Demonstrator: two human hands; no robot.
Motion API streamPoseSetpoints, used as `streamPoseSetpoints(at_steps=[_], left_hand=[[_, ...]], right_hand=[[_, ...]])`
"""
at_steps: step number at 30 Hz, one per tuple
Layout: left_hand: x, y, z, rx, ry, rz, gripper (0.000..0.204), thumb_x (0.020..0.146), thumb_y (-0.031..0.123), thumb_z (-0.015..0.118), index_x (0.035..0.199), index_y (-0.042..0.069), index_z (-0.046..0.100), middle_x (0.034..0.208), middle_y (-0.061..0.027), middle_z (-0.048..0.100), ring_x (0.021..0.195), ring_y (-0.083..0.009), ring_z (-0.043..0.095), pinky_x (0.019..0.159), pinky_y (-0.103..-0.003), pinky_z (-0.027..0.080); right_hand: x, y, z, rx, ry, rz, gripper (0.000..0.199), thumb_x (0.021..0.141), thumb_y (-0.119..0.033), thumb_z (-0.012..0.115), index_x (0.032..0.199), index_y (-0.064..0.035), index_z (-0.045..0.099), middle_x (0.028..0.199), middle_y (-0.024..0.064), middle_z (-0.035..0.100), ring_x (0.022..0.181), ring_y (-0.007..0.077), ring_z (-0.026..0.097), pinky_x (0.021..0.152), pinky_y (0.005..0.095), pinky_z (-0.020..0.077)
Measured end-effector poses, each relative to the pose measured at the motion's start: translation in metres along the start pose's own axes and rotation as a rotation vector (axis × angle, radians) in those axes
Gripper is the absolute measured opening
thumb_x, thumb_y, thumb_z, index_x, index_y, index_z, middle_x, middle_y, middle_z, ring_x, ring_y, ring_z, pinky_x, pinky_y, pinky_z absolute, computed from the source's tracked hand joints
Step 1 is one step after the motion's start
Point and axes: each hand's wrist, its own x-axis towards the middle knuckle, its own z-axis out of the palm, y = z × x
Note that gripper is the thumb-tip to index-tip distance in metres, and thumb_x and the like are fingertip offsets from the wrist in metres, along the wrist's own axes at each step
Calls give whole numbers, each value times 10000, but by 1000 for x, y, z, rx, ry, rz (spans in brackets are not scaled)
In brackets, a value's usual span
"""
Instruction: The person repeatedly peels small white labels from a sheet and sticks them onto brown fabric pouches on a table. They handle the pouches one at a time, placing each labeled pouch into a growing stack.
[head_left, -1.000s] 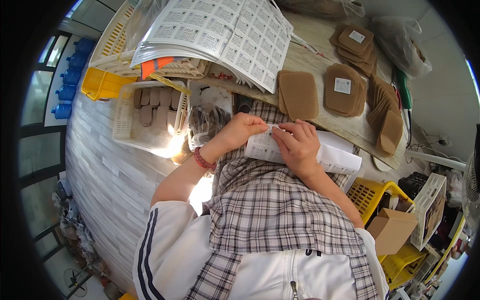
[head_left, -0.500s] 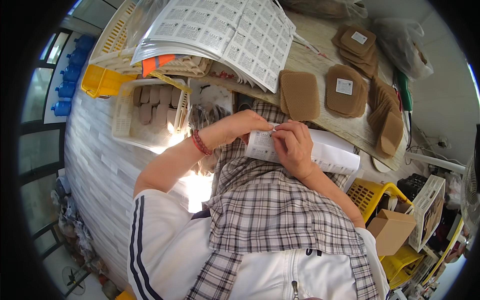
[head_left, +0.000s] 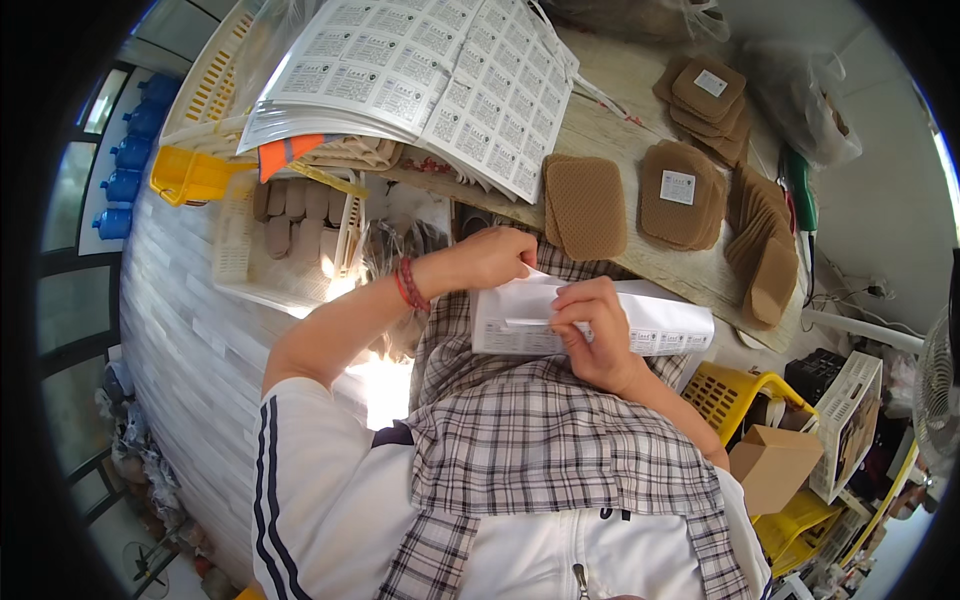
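Observation:
A curled white label sheet (head_left: pixel 665 322), printed with small black-and-white labels, lies across my lap. My left hand (head_left: pixel 495 257) is closed, its fingertips pinching the sheet's far edge. Nearer my body, my right hand (head_left: pixel 597 325) is closed too, with thumb and forefinger pinched on a narrow white strip (head_left: pixel 527 322) over the sheet. Whether that strip is loose or still joined to the sheet I cannot tell. Just beyond, on the table, lie a brown textured pad stack (head_left: pixel 586 208) and another pad stack (head_left: pixel 683 215) topped by a white label.
A thick pile of label sheets (head_left: pixel 400 70) overhangs the table's (head_left: pixel 620 90) left edge. Fanned brown pads (head_left: pixel 765 245) and a green-handled tool (head_left: pixel 800 190) lie at right. A white basket (head_left: pixel 235 245) holding tan pieces stands left; a yellow basket (head_left: pixel 725 395) and cardboard box (head_left: pixel 775 468) stand right.
My right hand has drawn down toward my body, away from my left hand, with the white strip. The sheet's blank white surface now shows between my hands. The view has shifted slightly.

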Motion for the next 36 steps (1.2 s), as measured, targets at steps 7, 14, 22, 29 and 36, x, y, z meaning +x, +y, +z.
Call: streamPoseSetpoints(at_steps=[7,14,22,29,36], left_hand=[[-10,29,31,394,611,490,44,871,0,566,893,-35,582,1289,-210,574,1236,-377,532,1017,-464,431],[5,16,34,390,596,527,59,885,-18,532,898,-56,574,1402,-249,523,1376,-396,447,1143,-511,354],[9,17,34,407,599,520,115,901,-3,500,933,-74,585,1387,-255,527,1364,-393,458,1133,-511,365],[9,18,35,427,608,516,133,904,-1,496,943,-88,589,1380,-256,528,1357,-393,463,1132,-505,369],[11,19,33,400,606,525,92,891,-10,524,889,-78,585,1433,-254,486,1339,-388,475,1118,-503,378]], right_hand=[[40,74,-59,95,216,601,36,969,-15,610,972,-5,575,839,41,612,771,95,557,714,252,479],[59,116,-52,-14,83,647,42,956,-26,607,961,3,578,793,84,629,727,165,582,680,310,492],[66,123,-51,-78,55,711,60,953,-52,615,960,4,592,815,101,651,744,187,606,687,318,496],[73,119,-49,-135,31,688,80,963,-76,616,953,-1,593,758,49,603,691,123,543,639,283,463],[78,115,-51,-193,8,694,75,940,-78,623,964,-9,609,871,184,691,820,357,679,740,409,521]])
